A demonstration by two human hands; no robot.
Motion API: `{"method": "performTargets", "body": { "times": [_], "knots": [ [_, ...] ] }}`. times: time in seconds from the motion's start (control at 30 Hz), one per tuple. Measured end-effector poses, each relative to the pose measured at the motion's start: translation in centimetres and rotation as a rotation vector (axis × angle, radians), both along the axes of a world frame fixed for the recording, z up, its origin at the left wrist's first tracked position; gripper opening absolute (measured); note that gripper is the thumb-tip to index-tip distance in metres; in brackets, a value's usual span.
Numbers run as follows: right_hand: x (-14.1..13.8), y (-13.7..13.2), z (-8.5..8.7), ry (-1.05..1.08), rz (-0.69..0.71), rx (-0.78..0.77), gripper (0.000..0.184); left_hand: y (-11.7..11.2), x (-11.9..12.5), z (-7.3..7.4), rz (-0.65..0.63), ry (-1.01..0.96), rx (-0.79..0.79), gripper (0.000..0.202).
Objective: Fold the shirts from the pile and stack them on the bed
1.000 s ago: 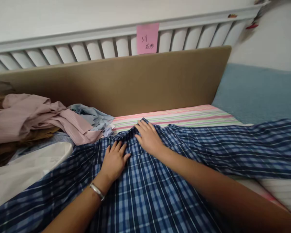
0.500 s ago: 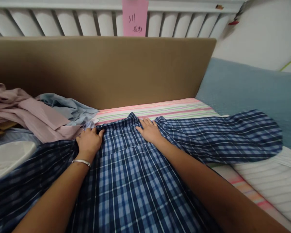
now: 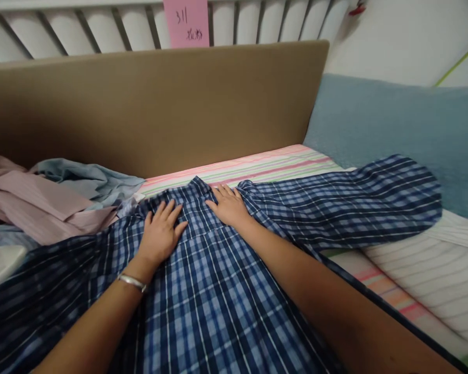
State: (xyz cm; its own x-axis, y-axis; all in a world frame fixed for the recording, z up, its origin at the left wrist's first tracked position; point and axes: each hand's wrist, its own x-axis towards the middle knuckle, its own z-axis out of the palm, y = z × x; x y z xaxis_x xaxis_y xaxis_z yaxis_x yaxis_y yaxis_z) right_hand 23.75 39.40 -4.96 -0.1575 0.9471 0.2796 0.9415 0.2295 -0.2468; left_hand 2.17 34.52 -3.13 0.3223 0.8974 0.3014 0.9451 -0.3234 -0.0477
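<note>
Blue plaid shirt (image 3: 218,291) lies spread flat on the bed (image 3: 257,166), collar toward the tan headboard (image 3: 152,104). Left hand (image 3: 160,236) and right hand (image 3: 229,206) rest palm-down near the collar, each grip open, fingers flat, holding nothing. Pink garment (image 3: 35,202) and pale blue garment (image 3: 89,179) are heaped just left. A blue pillow (image 3: 393,119) sits right, behind the sleeve.

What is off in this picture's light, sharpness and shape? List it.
Head view: soft, even light, no glare; the headboard darkens toward its left end. The left hand and right hand on the shirt look sharp, with faint shadows. The forearms loom large at the lower edge, and the slats fan outward, a wide-lens stretch.
</note>
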Motion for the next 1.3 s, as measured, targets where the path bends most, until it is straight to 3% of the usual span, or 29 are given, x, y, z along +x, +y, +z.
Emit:
{"method": "performTargets", "body": {
  "times": [0.1,0.17,0.27,0.33,0.4,0.47,0.6,0.63,0.77,0.83,0.93,0.97,1.03,1.07,1.13,1.2,1.3],
  "knots": [
    [0.1,0.0,-0.1,-0.003,-0.001,0.003,0.063,2.0,-0.2,-1.2,0.174,-0.006,-0.082,0.055],
    [0.2,0.4,-0.2,-0.008,-0.004,-0.002,0.063,3.3,-0.6,-1.4,0.202,-0.005,-0.133,0.057],
    [0.1,0.9,0.4,-0.004,-0.011,-0.037,0.062,3.8,-0.7,-0.3,0.213,-0.006,-0.21,0.058],
    [-0.2,0.1,1.2,0.012,-0.024,-0.069,0.06,2.6,-0.3,0.9,0.227,-0.008,-0.229,0.058],
    [-0.4,-2.6,2.1,0.024,-0.008,-0.071,0.058,-0.5,0.5,1.9,0.206,-0.012,-0.181,0.057],
    [-0.1,-6.9,2.6,0.018,0.102,-0.037,0.056,-5.4,1.1,2.3,0.127,-0.027,-0.126,0.053],
    [4.0,-16.3,2.2,-0.047,0.427,-0.053,0.055,-17.5,-0.2,0.1,-0.028,-0.055,-0.179,0.05],
    [5.6,-18.0,2.2,-0.076,0.406,-0.07,0.053,-20.2,-1.1,-0.8,-0.017,-0.06,-0.179,0.05],
    [10.5,-22.6,3.1,-0.155,-0.057,-0.07,0.048,-29.7,-5.8,-3.4,0.122,-0.144,-0.215,0.05],
    [11.1,-25.4,3.4,-0.153,-0.023,-0.069,0.047,-34.1,-7.6,-3.5,0.177,-0.237,-0.226,0.047],
    [12.2,-30.2,2.4,-0.12,0.223,-0.094,0.046,-40.1,-8.9,-2.3,0.308,-0.498,-0.175,0.047],
    [13.2,-31.6,1.9,-0.117,0.196,-0.103,0.046,-41.6,-9.1,-1.8,0.383,-0.603,-0.147,0.048],
    [16.1,-33.4,0.6,-0.106,-0.027,-0.088,0.048,-43.8,-9.4,-0.8,0.549,-0.812,-0.123,0.052],
    [17.9,-34.1,0.0,-0.085,-0.133,-0.074,0.048,-44.4,-9.6,-0.3,0.617,-0.904,-0.118,0.053],
    [21.1,-35.3,-0.5,0.013,-0.209,-0.083,0.046,-45.0,-9.9,0.3,0.685,-1.033,-0.124,0.054],
    [23.0,-37.2,-0.2,0.154,-0.239,-0.118,0.043,-45.0,-10.1,0.6,0.714,-1.062,-0.131,0.054],
    [23.1,-40.8,1.3,0.39,-0.402,-0.189,0.04,-45.1,-10.3,0.3,0.771,-1.013,-0.217,0.052]
  ]
}}
